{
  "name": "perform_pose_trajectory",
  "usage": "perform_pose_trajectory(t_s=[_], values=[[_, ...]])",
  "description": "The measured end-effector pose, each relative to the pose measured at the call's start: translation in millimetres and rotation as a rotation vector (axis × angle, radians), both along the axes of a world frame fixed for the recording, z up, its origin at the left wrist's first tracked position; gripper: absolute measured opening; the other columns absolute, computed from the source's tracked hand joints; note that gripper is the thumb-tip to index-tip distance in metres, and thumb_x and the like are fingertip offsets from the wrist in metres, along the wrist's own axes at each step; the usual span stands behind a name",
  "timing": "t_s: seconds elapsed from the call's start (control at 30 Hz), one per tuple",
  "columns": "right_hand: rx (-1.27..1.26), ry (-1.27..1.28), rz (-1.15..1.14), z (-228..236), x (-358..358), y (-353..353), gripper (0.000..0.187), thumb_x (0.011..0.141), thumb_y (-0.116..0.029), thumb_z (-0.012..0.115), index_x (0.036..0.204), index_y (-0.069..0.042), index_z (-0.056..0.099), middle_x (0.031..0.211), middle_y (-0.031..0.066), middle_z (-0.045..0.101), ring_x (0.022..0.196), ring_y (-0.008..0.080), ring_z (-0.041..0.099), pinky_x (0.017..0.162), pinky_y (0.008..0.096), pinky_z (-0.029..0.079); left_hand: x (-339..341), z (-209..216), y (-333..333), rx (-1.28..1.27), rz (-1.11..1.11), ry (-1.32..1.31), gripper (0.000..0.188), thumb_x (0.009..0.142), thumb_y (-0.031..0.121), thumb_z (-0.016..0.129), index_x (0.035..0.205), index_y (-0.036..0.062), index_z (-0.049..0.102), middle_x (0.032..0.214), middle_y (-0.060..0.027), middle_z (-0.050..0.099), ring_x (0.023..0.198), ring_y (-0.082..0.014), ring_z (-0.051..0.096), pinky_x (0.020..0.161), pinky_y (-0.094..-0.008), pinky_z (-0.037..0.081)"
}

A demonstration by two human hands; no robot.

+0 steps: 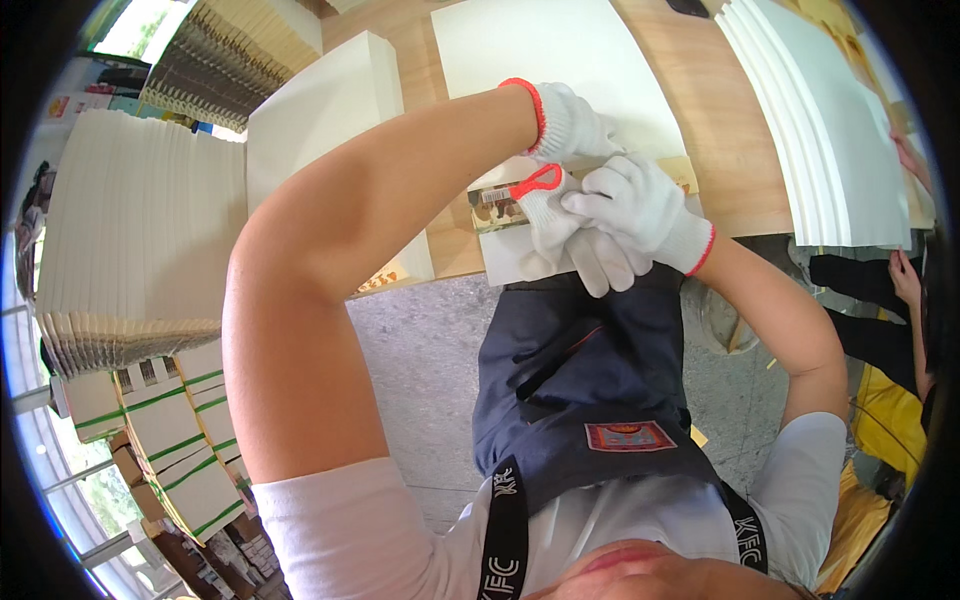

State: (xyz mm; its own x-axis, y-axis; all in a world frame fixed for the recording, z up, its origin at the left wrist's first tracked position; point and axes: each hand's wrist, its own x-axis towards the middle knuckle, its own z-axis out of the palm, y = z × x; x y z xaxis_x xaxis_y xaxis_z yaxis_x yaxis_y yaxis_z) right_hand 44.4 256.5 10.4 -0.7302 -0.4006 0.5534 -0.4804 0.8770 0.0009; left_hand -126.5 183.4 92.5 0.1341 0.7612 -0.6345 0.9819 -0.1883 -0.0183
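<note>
My left hand (578,122), in a white knit glove with a red cuff, is bent over the near edge of a large white sheet (545,50). Its fingers look curled; their tips are partly hidden beside my other hand. My right hand (640,208), gloved the same way, closes on a loose white glove (552,222) whose red-edged cuff points left. Limp fingers of that glove hang over the front edge of the table. Beneath my hands lies a printed strip (490,212) with a picture and a barcode.
The wooden table (455,245) carries a white stack (330,110) at left and a fanned stack of white sheets (815,130) at right. A tall stack of boards (140,220) stands farther left, above green-strapped bundles (175,440). Another person's hand (905,280) shows at right.
</note>
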Motion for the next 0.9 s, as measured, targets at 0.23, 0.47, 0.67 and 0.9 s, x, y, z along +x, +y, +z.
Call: perform_pose_trajectory(t_s=[0.23,0.47,0.67,0.9], values=[[-0.101,0.084,0.074,-5,-43,-84,0.015,0.082,-0.022,0.059,0.093,-0.016,0.067,0.093,0.0029,0.062,0.095,0.0225,0.064,0.077,0.0404,0.053,-10,-22,-18,0.268,-0.142,-0.186,0.086,0.075,0.011,0.081,0.148,0.0341,0.042,0.146,-0.0041,0.051,0.112,-0.0331,0.066,0.093,-0.0398,0.055],[0.123,-0.026,-0.262,23,82,98,0.018,0.076,-0.018,0.066,0.094,-0.016,0.07,0.083,0.0023,0.065,0.076,0.0214,0.065,0.067,0.0338,0.05,27,25,-2,-0.066,-0.077,0.052,0.091,0.08,0.015,0.078,0.153,0.0431,0.033,0.133,-0.0056,0.057,0.108,-0.0279,0.068,0.093,-0.043,0.053],[0.307,0.144,-0.729,57,100,109,0.019,0.082,-0.024,0.068,0.099,-0.016,0.069,0.087,0.0059,0.066,0.087,0.0232,0.066,0.073,0.0339,0.05,70,46,-4,-0.07,0.342,0.041,0.039,0.098,0.025,0.059,0.137,0.0299,0.058,0.12,-0.0062,0.065,0.095,-0.0312,0.071,0.09,-0.0422,0.052],[0.117,-0.327,-0.385,1,42,68,0.046,0.087,-0.029,0.066,0.133,-0.026,0.061,0.118,0.0046,0.063,0.099,0.0258,0.06,0.081,0.0399,0.053,140,-28,-105,0.792,0.593,-0.31,0.059,0.081,-0.003,0.055,0.139,0.0021,0.05,0.144,-0.0131,0.049,0.129,-0.0353,0.05,0.109,-0.0456,0.041]])
